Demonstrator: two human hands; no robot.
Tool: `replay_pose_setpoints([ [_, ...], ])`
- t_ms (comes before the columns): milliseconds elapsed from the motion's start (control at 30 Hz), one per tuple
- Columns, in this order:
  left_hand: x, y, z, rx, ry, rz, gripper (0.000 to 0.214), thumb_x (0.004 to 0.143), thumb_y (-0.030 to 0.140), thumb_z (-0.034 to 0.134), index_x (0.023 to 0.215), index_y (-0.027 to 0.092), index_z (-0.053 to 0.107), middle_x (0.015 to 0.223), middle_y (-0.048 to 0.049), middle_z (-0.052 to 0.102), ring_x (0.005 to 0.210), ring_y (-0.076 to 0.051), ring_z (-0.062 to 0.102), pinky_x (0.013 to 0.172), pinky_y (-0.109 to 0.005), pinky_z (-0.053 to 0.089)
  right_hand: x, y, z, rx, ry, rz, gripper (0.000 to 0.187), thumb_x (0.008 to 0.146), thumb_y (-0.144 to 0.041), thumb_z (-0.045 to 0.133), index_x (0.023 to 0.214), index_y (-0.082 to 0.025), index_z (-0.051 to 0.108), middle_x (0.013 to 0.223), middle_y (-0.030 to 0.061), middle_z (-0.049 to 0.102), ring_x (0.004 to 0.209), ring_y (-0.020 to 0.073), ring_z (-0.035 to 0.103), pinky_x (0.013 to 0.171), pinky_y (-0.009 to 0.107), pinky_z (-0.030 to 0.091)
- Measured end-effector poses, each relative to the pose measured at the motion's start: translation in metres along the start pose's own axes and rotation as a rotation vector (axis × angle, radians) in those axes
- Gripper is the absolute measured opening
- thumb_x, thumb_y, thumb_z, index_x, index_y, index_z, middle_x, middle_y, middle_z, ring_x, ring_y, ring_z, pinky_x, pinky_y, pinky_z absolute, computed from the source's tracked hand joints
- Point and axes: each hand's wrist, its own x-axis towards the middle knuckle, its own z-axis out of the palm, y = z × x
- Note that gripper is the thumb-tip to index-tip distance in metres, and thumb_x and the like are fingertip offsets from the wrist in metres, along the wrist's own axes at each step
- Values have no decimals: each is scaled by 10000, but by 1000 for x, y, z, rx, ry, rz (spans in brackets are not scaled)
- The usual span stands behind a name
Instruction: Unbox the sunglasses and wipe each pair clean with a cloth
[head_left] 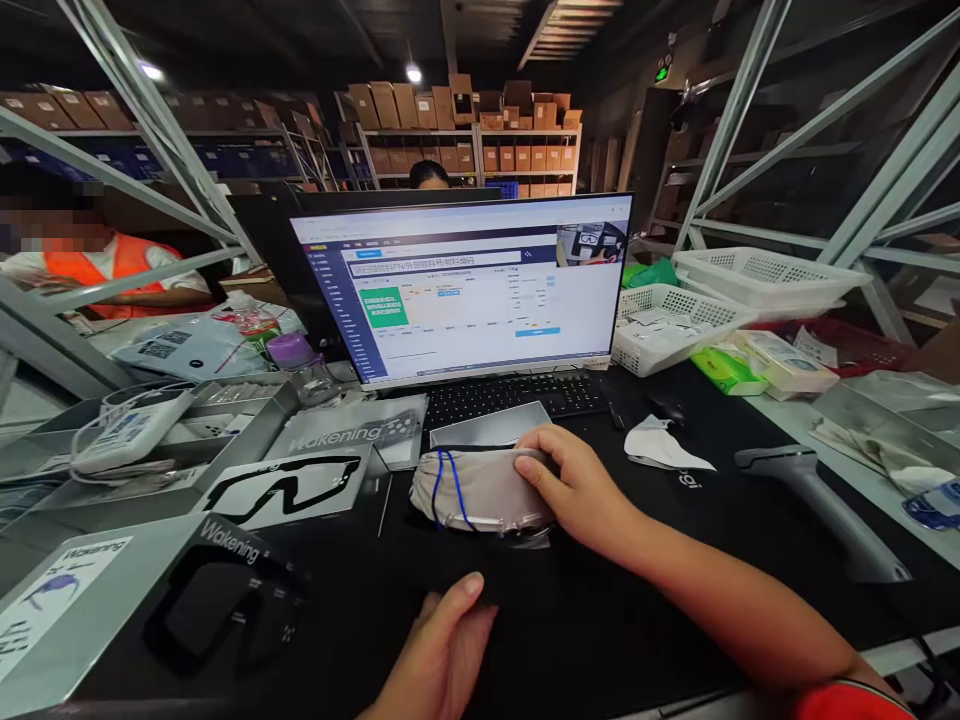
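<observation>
My right hand grips the right end of a light grey cloth pouch with a blue drawstring, thumb on top. Clear plastic shows under the pouch's front edge. Just behind it lies a grey box part, partly hidden by the pouch. My left hand hangs over the black mat nearer to me, thumb apart from the fingers, with nothing in it. To the left are a white sheet with a black goggle-shaped outline and a black box marked Wakening.
A monitor and keyboard stand behind the pouch. On the right lie a barcode scanner, a crumpled white paper and white baskets. A grey tray sits left. A person in an orange vest is at far left.
</observation>
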Motion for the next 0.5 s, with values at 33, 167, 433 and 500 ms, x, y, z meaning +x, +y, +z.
replay_pose_setpoints([
  [33, -1, -1, 1, -31, -14, -39, 275, 716, 295, 794, 964, 181, 762, 1156, -98, 746, 1350, -336, 513, 1202, -539, 293, -2, -1, 4, -21, 37, -41, 131, 974, -233, 522, 908, -182, 623, 921, 56, 651, 869, 210, 599, 801, 355, 462],
  [167, -5, -8, 0, -68, 118, -185, 136, 693, 214, 821, 800, 175, 747, 999, -68, 769, 1285, -312, 577, 1199, -478, 339, -8, -2, 12, -63, 98, -150, 126, 1002, -228, 464, 943, -194, 570, 981, 77, 615, 916, 215, 572, 833, 362, 458],
  [433, -1, -28, -8, 77, 216, -161, 150, 792, 132, 723, 933, 146, 673, 1305, -128, 640, 1198, -289, 654, 1091, -405, 487, 6, 28, 23, -136, -55, -258, 121, 1013, -239, 399, 912, -217, 462, 977, 90, 539, 916, 236, 515, 834, 385, 457],
  [500, -2, -33, -18, 250, 98, -147, 448, 770, 243, 766, 1193, 191, 627, 1537, -158, 441, 1198, -316, 652, 1059, -454, 508, 8, 36, 29, -139, -86, -245, 129, 1011, -237, 392, 899, -224, 455, 954, 75, 531, 900, 229, 510, 826, 373, 453],
])
